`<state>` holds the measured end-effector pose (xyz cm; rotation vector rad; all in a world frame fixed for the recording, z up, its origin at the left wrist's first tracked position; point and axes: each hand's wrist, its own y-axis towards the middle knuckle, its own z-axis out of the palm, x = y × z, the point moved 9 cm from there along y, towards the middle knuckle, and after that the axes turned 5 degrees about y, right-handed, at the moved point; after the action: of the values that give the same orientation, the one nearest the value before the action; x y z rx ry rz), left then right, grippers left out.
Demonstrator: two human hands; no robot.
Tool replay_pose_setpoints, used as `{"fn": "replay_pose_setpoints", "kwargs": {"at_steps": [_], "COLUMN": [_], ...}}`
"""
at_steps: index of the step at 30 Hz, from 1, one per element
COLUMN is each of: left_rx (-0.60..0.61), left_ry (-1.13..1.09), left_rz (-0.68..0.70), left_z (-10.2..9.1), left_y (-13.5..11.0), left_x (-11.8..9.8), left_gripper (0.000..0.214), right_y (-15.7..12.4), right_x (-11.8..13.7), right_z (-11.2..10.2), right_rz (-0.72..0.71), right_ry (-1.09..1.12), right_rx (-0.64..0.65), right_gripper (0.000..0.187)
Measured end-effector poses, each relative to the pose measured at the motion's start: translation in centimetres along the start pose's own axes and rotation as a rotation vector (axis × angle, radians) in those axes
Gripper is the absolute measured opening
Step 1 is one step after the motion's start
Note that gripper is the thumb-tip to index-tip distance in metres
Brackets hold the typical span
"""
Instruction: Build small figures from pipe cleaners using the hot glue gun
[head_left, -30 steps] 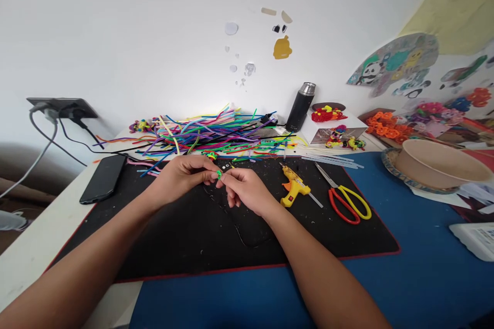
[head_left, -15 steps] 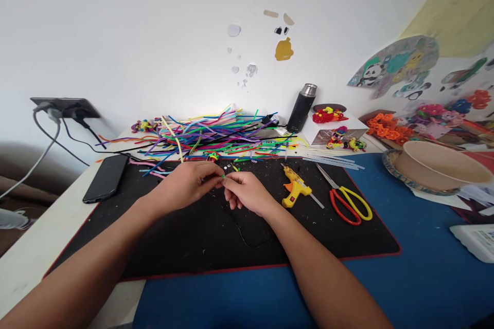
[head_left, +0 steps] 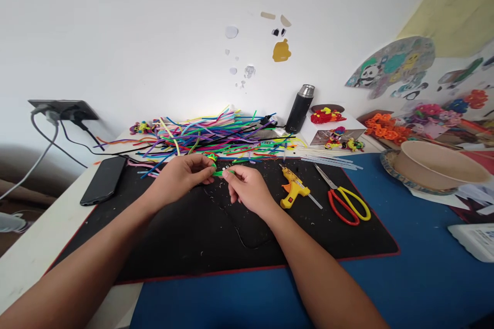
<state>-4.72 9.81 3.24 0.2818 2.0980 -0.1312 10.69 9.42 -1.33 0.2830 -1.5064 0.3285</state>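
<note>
Green strip (head_left: pixel 218 173), pinched by the left hand (head_left: pixel 182 177) at nine o'clock and right hand (head_left: pixel 249 187) at three, could slip if tugged.

A black smartphone (head_left: pixel 103 181) lies at the left of the tabletop (head_left: pixel 46 239), near a wall socket panel (head_left: pixel 90 110) with plugged-in cables (head_left: pixel 46 151). A silver-capped black vacuum flask (head_left: pixel 299 110) stands beside a white box (head_left: pixel 354 125). Far right sits a beige basin (head_left: pixel 428 167), below a panda collage (head_left: pixel 393 61) on the wall (head_left: pixel 154 36).
</note>
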Motion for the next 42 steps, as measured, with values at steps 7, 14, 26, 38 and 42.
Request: {"fn": "replay_pose_setpoints", "kwargs": {"at_steps": [7,14,26,38,42], "left_rx": [0.081,0.049,0.069,0.004,-0.026], "left_ry": [0.250,0.613,0.165,-0.217,-0.266], "left_rz": [0.090,0.274,0.042,-0.030,-0.015], "left_z": [0.4,1.6,1.6,0.9,0.6], "left_y": [-0.6,-1.5,-1.2,-0.4,-0.5], "left_x": [-1.4,-3.9,-2.0,-1.2,-1.7], "left_gripper": [0.034,0.032,0.040,0.049,0.052], "right_y": [-0.3,-0.3,-0.4,-0.4,-0.4], "right_x": [0.4,0.6,0.9,1.6,1.7], "right_z": [-0.2,0.3,-0.1,0.1,-0.1], "right_rz": [-0.021,-0.030,-0.044,-0.073,-0.076], "right_ry": [-0.222,-0.359,-0.187,-0.018,0.003], "right_rx": [0.008,0.052,0.001,0.012,-0.015], "right_gripper": [0.028,0.035,0.030,0.029,0.029]}}
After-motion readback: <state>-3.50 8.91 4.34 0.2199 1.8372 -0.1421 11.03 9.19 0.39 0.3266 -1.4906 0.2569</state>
